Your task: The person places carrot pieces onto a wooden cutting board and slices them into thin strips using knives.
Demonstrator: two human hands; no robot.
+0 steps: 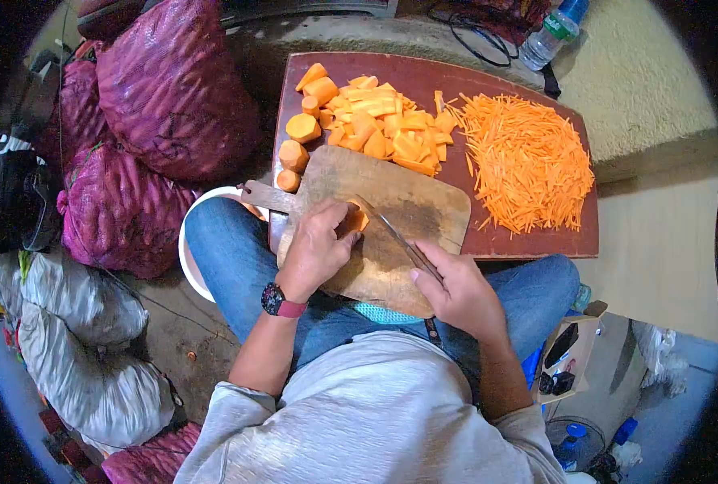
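My left hand (318, 246), with a watch at its wrist, holds an orange carrot piece (356, 218) down on the wooden cutting board (435, 198). In my right hand (454, 289) is the handle of a knife (395, 234), whose blade points up and left, its tip beside the piece. The board lies tilted over the near edge of the dark red table (488, 73). Behind it is a heap of cut carrot slices (391, 121), with thick carrot chunks (302, 127) along its left. A large pile of thin carrot strips (528, 165) lies at the right.
Pink mesh sacks (173, 89) stand at the left, with white sacks (93, 355) below them. A white tub (191, 262) is beside my left knee. A plastic bottle (548, 40) and a black cable (476, 40) lie beyond the table. An open box (572, 355) sits at the right.
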